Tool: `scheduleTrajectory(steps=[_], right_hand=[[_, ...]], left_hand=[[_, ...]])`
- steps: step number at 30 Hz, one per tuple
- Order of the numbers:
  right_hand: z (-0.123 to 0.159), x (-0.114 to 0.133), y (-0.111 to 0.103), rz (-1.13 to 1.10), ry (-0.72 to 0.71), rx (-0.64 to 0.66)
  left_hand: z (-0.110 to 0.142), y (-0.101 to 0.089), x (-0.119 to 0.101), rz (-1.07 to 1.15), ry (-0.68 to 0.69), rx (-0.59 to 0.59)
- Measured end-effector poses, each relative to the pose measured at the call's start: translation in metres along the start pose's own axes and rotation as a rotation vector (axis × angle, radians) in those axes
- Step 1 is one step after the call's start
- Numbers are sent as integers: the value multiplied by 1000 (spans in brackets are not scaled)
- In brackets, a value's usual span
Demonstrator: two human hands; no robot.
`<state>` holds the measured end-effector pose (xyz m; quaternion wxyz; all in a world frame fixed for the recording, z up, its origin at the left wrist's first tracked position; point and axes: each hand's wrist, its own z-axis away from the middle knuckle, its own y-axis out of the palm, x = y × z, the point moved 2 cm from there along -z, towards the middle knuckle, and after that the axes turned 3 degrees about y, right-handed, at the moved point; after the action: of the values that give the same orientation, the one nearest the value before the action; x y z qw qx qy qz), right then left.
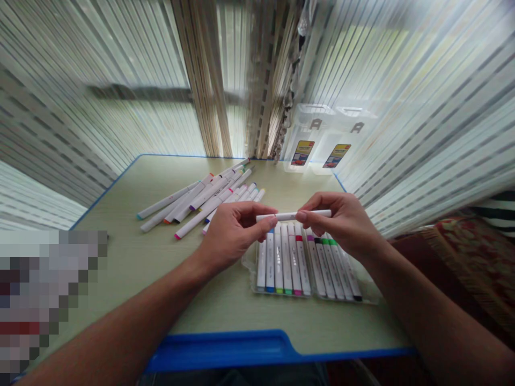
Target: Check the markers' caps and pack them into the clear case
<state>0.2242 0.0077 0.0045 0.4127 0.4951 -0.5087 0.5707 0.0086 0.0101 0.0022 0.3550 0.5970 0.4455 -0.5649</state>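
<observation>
A white marker [286, 216] lies level between my two hands, above a row of other markers. My left hand [237, 228] pinches its left end between thumb and fingers. On the other side, my right hand [338, 217] grips it near the right end. Below them, a clear plastic case [257, 287] lies on the table holding several white markers [284, 262] side by side, their ends in blue, green, pink and black. My hands hide part of the case's far edge. Left of my left hand is a loose pile of white markers [213, 193] with coloured ends.
Two clear plastic boxes with labels, one on the left [303, 139] and one on the right [340, 142], stand at the table's back right. The pale table [132, 289] has a blue rim [225, 346]. String curtains [140, 64] hang behind. Patterned fabric [475, 257] lies at the right.
</observation>
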Motion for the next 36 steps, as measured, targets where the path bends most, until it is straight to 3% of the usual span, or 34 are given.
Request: scheduleTrajectory(steps=[7, 19, 26, 36], right_hand=[[1, 2, 1, 70, -39, 34], [15, 14, 19, 492, -273, 12], [14, 12, 19, 424, -220, 14], [10, 8, 17, 138, -116, 110]], left_hand=[[0, 1, -2, -23, 20, 26], [7, 8, -1, -121, 31, 83], [8, 8, -5, -151, 74, 100], [7, 9, -3, -102, 36, 60]])
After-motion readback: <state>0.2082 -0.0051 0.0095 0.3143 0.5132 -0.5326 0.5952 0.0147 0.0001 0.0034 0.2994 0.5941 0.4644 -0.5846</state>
